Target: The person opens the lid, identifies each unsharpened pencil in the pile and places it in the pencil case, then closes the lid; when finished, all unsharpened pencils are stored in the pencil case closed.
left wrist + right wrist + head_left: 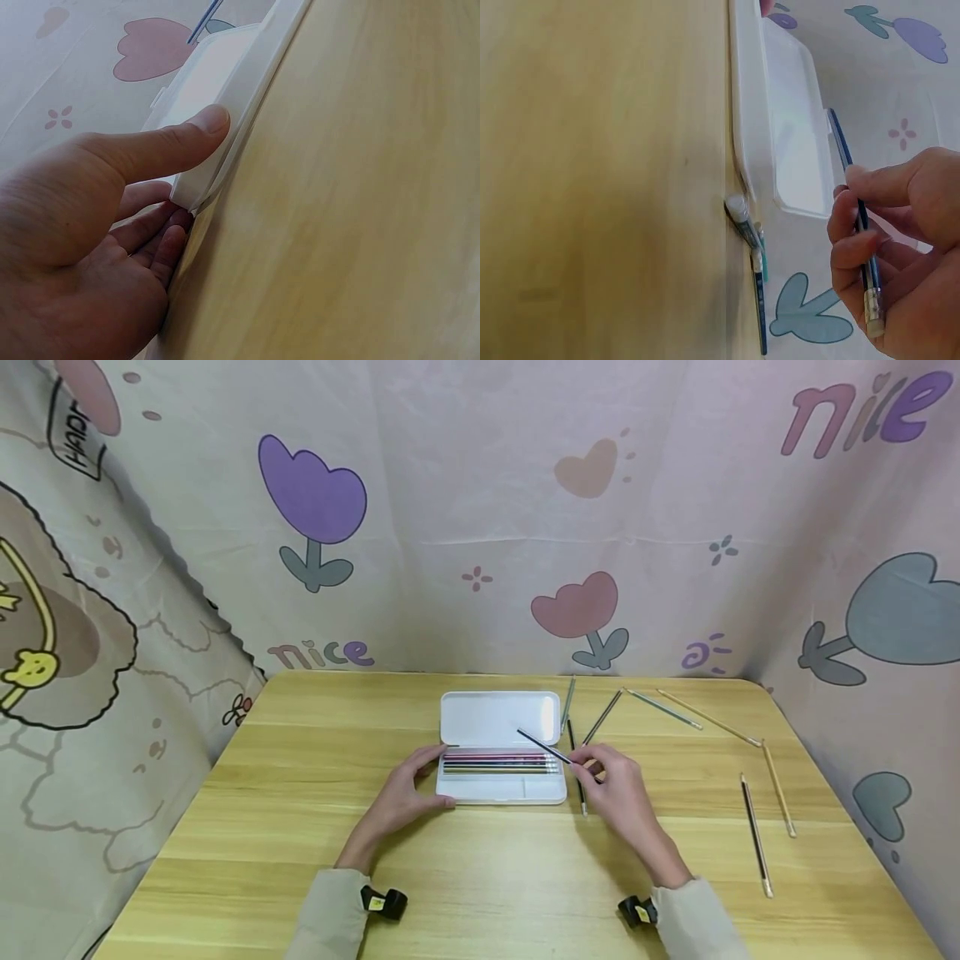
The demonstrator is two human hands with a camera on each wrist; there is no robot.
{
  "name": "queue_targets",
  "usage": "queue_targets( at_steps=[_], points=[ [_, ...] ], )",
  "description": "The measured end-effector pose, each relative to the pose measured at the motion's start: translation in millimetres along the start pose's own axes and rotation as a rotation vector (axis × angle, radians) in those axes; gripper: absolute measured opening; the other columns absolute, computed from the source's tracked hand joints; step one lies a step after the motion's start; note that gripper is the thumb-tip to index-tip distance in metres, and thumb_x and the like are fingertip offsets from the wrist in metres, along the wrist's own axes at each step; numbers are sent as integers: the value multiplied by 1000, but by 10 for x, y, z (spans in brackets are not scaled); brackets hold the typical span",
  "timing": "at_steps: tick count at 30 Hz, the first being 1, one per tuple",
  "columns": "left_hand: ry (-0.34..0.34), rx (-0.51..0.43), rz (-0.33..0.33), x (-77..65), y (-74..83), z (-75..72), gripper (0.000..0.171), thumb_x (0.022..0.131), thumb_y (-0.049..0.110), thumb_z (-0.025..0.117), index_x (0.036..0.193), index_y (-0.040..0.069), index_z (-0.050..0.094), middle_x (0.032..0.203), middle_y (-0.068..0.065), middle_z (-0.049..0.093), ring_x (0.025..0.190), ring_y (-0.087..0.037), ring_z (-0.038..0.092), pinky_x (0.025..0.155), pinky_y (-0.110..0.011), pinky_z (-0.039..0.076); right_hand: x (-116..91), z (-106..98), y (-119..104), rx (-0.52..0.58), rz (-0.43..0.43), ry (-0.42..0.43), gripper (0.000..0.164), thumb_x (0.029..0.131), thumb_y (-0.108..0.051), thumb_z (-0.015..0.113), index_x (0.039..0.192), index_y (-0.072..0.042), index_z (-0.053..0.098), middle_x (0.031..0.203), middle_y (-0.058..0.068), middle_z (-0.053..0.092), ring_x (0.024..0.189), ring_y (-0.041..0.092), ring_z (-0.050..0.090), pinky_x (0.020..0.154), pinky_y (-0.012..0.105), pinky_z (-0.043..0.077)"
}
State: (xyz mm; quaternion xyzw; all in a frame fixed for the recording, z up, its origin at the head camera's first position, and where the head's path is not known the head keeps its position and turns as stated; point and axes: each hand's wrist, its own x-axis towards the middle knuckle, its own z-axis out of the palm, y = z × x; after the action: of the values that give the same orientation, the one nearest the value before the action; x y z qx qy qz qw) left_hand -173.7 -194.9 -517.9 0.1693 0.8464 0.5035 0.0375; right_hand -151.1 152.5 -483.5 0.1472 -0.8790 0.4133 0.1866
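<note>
A white pencil case (480, 798) lies on the table with its lid (487, 714) raised at the back. Several pencils (495, 763) lie side by side in its rear compartment. My left hand (408, 789) grips the case's left end, the thumb on the front wall and the fingers curled around the corner, as the left wrist view shows. Over the case's right side, my right hand (615, 783) pinches a dark pencil (840, 139) between thumb and fingers. It slants up to the left in the head view, its eraser end (874, 315) by the palm.
Just right of the case lie a dark pencil (581, 792), another dark one (603, 717) and a green one (567, 703). Farther right are a grey-blue pencil (663, 708), two yellow ones (708, 717) and a black one (756, 835). A printed curtain (435, 610) hangs behind the table.
</note>
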Motion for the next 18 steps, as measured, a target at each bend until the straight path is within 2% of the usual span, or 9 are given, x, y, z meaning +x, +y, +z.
queue_targets(
  at_steps=[4,10,13,18],
  points=[
    [-2,2,-6,3,6,-3,89,74,18,93,151,6,50,155,-16,46,138,-36,47,114,-52,39,45,47,-28,6,8,-64,12,88,4,76,96,-5,76,90,4,72,74,16,66,60,24,56],
    [-3,7,-12,9,-5,-1,89,74,19,94,151,7,50,155,-16,47,137,-36,47,114,-52,40,113,122,-46,65,-34,-186,25,85,13,69,104,0,77,100,9,73,82,19,66,66,25,57],
    [-3,11,-11,12,-8,1,89,74,20,94,151,8,51,154,-15,47,138,-36,47,114,-52,40,157,158,-44,93,-29,-170,23,86,14,70,101,-1,79,98,8,75,82,18,67,68,25,57],
    [0,2,-2,7,-23,0,89,74,19,94,151,7,50,154,-15,47,136,-35,48,113,-53,41,239,234,-46,127,-15,-150,17,88,9,73,96,-4,80,93,8,76,70,17,62,54,23,50]
  ],
)
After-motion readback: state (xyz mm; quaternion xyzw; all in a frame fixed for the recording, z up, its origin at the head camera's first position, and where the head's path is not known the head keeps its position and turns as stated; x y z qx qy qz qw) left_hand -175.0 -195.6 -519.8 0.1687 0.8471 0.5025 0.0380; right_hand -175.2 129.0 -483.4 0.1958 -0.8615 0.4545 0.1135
